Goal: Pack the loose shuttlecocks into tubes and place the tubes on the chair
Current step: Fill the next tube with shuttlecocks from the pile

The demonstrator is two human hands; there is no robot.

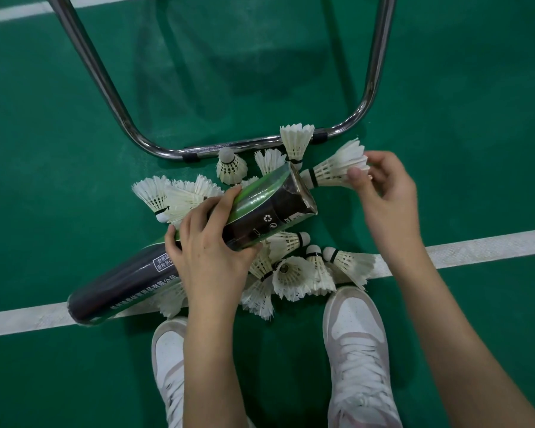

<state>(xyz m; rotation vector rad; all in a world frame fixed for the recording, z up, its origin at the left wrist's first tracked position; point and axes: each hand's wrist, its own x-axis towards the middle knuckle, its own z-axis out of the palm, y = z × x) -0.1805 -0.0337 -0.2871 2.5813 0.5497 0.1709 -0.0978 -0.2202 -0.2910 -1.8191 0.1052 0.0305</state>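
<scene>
Left hand (212,239): fingers curled round the tube (195,239); tube tilted, mouth open
Right hand (383,188): shuttlecock (334,171) pinched by its feathers; cork at the tube mouth

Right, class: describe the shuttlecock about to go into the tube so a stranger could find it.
Start at the chrome chair frame and drop to the tube tilted beneath it. At its open mouth, one shuttlecock points cork-first, the only one pinched by the right hand.

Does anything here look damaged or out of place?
Yes. The open rim of the tube in the left hand looks torn and ragged, where the right hand feeds in a shuttlecock. Other shuttlecocks lie scattered on the floor.
</scene>
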